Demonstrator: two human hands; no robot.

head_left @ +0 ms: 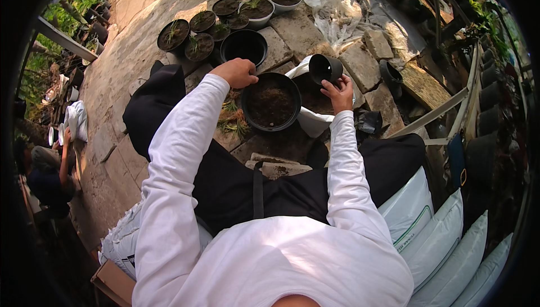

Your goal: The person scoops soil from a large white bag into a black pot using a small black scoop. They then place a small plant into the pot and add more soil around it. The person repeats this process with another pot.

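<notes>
A large black plant pot (271,102) partly filled with brown soil stands between my knees. My left hand (237,73) is closed at its upper left rim, with the fingertips partly hidden. In my right hand (338,91) is a small black pot (324,69), tilted so that its opening shows, with fingers and thumb around its side. Under that pot sits an open white sack (313,122) with dark soil inside. Uprooted grassy seedlings (234,125) lie left of the large pot. An empty-looking black pot (243,47) stands just beyond my left hand.
Several potted seedlings (199,46) cluster at the far left of the stone paving. Crumpled clear plastic (343,9) lies far right, near a loose stone block (378,44). Filled white sacks (444,239) lean at my right side. Another person (50,175) sits at the left edge.
</notes>
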